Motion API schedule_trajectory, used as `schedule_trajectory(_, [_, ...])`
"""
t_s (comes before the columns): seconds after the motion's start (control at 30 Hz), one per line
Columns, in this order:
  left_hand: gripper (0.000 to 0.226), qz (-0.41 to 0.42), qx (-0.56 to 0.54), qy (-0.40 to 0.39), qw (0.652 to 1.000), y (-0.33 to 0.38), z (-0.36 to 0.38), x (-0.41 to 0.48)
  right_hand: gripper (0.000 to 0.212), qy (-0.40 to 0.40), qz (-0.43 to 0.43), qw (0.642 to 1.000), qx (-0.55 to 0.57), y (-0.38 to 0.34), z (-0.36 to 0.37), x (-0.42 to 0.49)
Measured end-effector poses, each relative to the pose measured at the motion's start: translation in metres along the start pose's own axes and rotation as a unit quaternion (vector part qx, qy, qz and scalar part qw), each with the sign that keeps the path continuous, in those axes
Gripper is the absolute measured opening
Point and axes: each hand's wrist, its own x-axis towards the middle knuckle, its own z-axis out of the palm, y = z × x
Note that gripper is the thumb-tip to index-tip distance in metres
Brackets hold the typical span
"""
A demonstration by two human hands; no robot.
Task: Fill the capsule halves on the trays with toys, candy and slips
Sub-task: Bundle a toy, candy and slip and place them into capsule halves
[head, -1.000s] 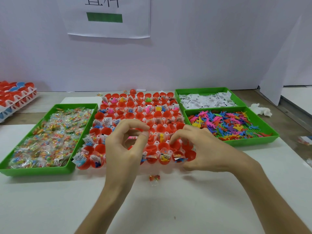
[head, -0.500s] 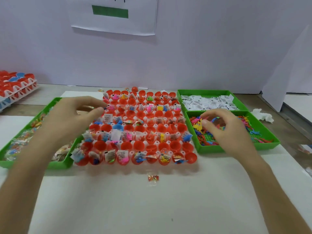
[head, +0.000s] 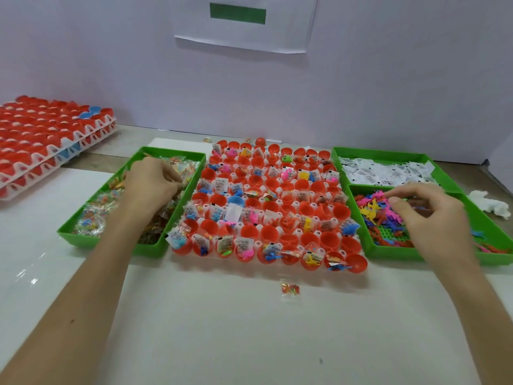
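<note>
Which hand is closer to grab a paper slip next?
Probably the right hand. It is over the toys bin, just in front of the slips bin. The left hand is in the candy bin, across the capsule tray.

The capsule tray lies between the candy bin at left and 2 bins at right, the slips bin behind the toy bin.
</note>
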Motion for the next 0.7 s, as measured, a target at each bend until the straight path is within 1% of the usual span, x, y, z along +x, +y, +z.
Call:
schedule_trajectory(0.13, [0.007,0.015,-0.065,0.074,0.995,0.002,-0.004,-0.006,0.024,0.008,0.008,1.000,0.019,0.005,0.002,0.000])
schedule_trajectory(0.27, [0.006,0.067,-0.160,0.130,0.976,0.023,-0.019,-0.016,0.023,0.015,0.018,0.999,0.040,0.005,0.004,-0.001])
schedule_trajectory(0.33, [0.007,0.102,-0.219,0.128,0.962,0.043,-0.026,-0.028,0.023,0.015,0.025,0.998,0.049,0.003,0.004,-0.001])
schedule_trajectory(0.37, [0.007,0.126,-0.250,0.111,0.954,0.054,-0.028,-0.037,0.024,0.014,0.028,0.998,0.052,0.003,0.003,0.000])
schedule_trajectory(0.43, [0.008,0.185,-0.304,0.051,0.933,0.077,-0.024,-0.060,0.024,0.013,0.036,0.998,0.054,0.000,-0.001,0.001])
schedule_trajectory(0.5, [0.010,0.258,-0.343,-0.001,0.903,0.097,-0.012,-0.090,0.022,0.020,0.038,0.997,0.061,0.000,-0.007,0.002])
schedule_trajectory(0.57, [0.010,0.349,-0.343,0.000,0.872,0.111,0.006,-0.122,0.021,0.033,0.043,0.996,0.065,0.002,-0.013,0.001])
schedule_trajectory(0.67, [0.010,0.493,-0.266,0.021,0.828,0.117,0.034,-0.157,0.020,0.045,0.067,0.996,0.049,0.010,-0.018,-0.001])
schedule_trajectory(0.7, [0.011,0.530,-0.240,0.023,0.813,0.115,0.042,-0.164,0.020,0.049,0.075,0.995,0.039,0.014,-0.020,0.000])
